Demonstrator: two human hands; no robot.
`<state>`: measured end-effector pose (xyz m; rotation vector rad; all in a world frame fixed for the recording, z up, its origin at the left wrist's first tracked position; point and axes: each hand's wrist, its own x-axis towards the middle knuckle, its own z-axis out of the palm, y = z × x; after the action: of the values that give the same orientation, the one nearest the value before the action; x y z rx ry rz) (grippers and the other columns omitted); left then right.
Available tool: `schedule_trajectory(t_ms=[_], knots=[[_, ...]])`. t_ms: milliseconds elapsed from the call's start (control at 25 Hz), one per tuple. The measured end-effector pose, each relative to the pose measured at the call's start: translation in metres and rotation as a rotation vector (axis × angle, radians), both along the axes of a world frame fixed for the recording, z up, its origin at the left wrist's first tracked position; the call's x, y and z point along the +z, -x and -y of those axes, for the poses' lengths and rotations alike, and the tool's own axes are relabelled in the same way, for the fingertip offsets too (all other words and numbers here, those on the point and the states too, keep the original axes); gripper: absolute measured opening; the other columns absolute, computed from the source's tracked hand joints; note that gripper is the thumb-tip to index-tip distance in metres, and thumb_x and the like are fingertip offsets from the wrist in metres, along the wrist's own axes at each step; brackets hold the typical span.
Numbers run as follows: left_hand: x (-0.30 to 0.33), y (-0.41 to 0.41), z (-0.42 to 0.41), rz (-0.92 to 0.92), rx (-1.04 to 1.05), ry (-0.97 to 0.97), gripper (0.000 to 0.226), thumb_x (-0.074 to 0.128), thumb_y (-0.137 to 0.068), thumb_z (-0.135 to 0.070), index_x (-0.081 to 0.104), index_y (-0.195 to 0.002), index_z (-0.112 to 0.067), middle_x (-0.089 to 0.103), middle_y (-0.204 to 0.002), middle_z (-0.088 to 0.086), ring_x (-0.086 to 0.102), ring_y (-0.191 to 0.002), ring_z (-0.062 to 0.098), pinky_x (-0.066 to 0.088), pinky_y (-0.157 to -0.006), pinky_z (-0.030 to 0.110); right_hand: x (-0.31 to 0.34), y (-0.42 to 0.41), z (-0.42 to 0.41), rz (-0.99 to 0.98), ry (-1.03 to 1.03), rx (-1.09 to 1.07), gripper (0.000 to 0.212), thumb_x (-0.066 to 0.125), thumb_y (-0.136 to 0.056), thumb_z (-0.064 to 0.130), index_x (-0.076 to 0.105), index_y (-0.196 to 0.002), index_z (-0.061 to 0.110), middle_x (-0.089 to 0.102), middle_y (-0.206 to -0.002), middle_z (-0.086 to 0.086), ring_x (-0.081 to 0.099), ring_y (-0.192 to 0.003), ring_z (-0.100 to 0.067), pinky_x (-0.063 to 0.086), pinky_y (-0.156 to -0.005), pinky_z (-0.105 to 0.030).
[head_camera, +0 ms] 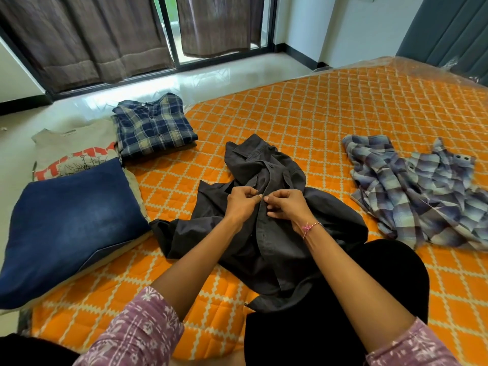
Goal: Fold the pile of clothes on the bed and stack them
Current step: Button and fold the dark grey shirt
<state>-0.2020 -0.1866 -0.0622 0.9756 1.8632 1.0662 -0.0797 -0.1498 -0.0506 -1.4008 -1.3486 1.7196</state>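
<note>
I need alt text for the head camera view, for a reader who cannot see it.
Both hands, left hand and right hand, pinch the front placket of a dark grey shirt spread on an orange bed. Folded jeans and a folded plaid shirt lie left; an unfolded plaid shirt lies right.

Centre: dark grey shirt [266, 207], plain. Right: shirt [414, 191] in blue, lilac and white plaid. Upper left: folded shirt [153, 125] in navy and beige plaid; beige T-shirt [76, 149] with red print. Left: blue denim [71, 223]. Bed cover [330, 112]: orange, cream diamond lattice. Sleeves [137, 336]: mauve, pale print.
</note>
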Motion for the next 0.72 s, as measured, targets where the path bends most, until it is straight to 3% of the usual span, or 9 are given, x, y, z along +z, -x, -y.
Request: schedule_trajectory(t_ms=[120,200,280,400,520,720], knots=[[0.016,-0.001,-0.002,-0.287,0.078,-0.134,0.008,0.065,-0.088,-0.018,0.063,-0.090,-0.011,0.059,-0.083,-0.002,0.057,-0.081,0.013,0.042,-0.068,0.024,0.002,0.001,-0.005,0.063,-0.115,0.005,0.016,0.068,-0.084,0.002,0.063,-0.070,0.005,0.061,-0.068,-0.006,0.059,-0.062,-0.013,0.053,-0.053,-0.020],[0.028,-0.004,-0.007,-0.393,0.051,-0.130,0.026,0.064,-0.088,-0.033,0.061,-0.075,-0.011,0.061,-0.069,0.001,0.060,-0.067,0.017,0.044,-0.060,0.031,0.004,0.001,-0.010,0.123,-0.211,-0.030,0.015,0.069,-0.083,0.003,0.065,-0.069,0.007,0.064,-0.069,-0.007,0.062,-0.063,-0.015,0.053,-0.058,-0.024],[0.032,-0.006,-0.015,-0.318,-0.020,0.030,0.040,0.066,-0.085,-0.042,0.059,-0.064,-0.009,0.064,-0.063,0.010,0.064,-0.061,0.023,0.053,-0.060,0.036,0.006,0.002,-0.013,0.196,-0.324,-0.047,0.016,0.069,-0.084,0.006,0.067,-0.068,0.011,0.067,-0.071,-0.008,0.065,-0.065,-0.017,0.055,-0.061,-0.028],[0.031,-0.006,-0.021,-0.053,-0.028,0.086,0.037,0.066,-0.089,-0.028,0.055,-0.058,-0.010,0.054,-0.060,0.008,0.057,-0.059,0.019,0.056,-0.057,0.034,0.011,0.001,-0.012,0.243,-0.379,-0.043,0.011,0.071,-0.082,0.006,0.069,-0.071,0.009,0.069,-0.072,-0.008,0.064,-0.063,-0.016,0.056,-0.062,-0.028],[0.032,-0.003,-0.023,0.089,-0.038,0.058,0.038,0.061,-0.093,-0.018,0.053,-0.056,-0.010,0.047,-0.057,0.003,0.049,-0.055,0.011,0.045,-0.050,0.022,0.020,-0.002,-0.011,0.084,-0.184,-0.052,0.011,0.068,-0.083,0.002,0.066,-0.073,0.004,0.064,-0.069,-0.008,0.059,-0.059,-0.013,0.052,-0.055,-0.021],[0.026,0.004,-0.015,0.229,-0.150,-0.077,0.032,0.052,-0.097,-0.015,0.053,-0.065,-0.010,0.049,-0.060,0.001,0.046,-0.053,0.006,0.038,-0.054,0.019,0.033,-0.004,-0.020,-0.123,0.231,-0.083,0.016,0.061,-0.090,0.006,0.063,-0.075,0.010,0.062,-0.063,0.002,0.057,-0.053,-0.003,0.049,-0.049,-0.013]])
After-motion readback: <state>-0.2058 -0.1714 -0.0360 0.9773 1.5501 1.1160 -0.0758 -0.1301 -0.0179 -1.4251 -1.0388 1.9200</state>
